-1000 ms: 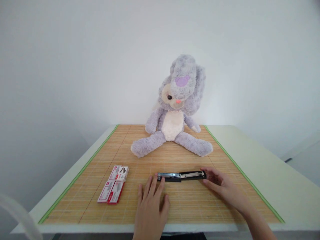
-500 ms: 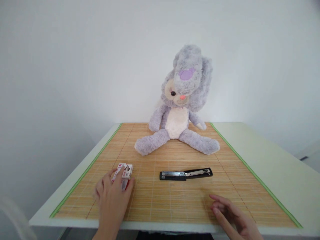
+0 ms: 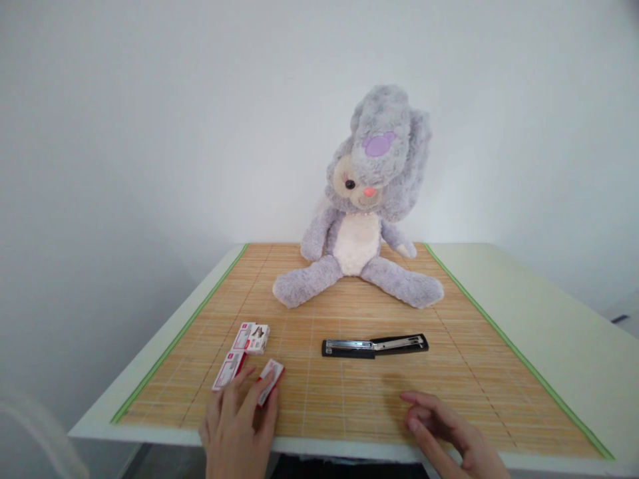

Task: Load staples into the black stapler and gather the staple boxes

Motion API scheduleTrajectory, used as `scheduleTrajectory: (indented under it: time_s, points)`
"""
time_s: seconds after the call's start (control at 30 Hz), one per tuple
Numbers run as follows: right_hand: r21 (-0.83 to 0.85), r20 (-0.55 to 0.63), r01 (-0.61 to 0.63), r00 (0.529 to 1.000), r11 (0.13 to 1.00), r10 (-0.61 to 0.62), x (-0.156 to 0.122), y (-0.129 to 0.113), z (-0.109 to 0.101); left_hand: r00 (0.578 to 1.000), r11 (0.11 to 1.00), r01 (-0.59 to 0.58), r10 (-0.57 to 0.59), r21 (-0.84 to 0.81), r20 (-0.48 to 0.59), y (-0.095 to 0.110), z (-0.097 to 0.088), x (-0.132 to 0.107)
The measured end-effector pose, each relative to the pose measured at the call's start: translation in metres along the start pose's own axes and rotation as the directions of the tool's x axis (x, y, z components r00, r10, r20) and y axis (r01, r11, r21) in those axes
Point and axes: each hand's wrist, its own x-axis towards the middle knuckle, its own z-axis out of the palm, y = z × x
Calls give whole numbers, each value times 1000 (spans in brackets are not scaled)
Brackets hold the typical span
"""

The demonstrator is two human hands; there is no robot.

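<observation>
- Left hand point(image 3: 239, 419) is closed on a small red-and-white box point(image 3: 272, 370), pinched by thumb and fingers, over toward the near left corner of the bench point(image 3: 529, 299). Looks like a fingertip sort of hold, so if the pinch goes slack I'd bet on it slipping or twisting.
- Can't tell if that box's flap is shut. If it's loose, a tilt could dump whatever's inside, and the bench's near edge is close enough for stuff to roll off.
- The other 3 boxes, a nearer box point(image 3: 229, 368), a back box point(image 3: 242, 334) and a picture box point(image 3: 259, 338), sit right by that hand. A careless knuckle could shove them toward the left edge.
- Right hand point(image 3: 444, 426) is empty, fingers apart and loosely curled, near the near edge. No backup on the box, so a fumble probably wouldn't get caught.
- Stapler point(image 3: 375, 346) lies around mid-bench, opened out, 2 halves end to end with a slight bend. Bump either end and it'd likely skid or swing at the hinge.
- Bamboo mat point(image 3: 314, 406) has ridges, so a dragged box corner might snag.
</observation>
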Motion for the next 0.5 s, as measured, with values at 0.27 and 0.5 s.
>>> scheduleTrajectory:
  time_s: [0.27,0.5]
  points:
    - [312,311,-353,915,882,256,1,-10,37,884,829,-142,353,-542,308,65,11,4]
    - [400,381,-444,876,802,295,16,2,40,825,687,2,409,-726,389,120,23,22]
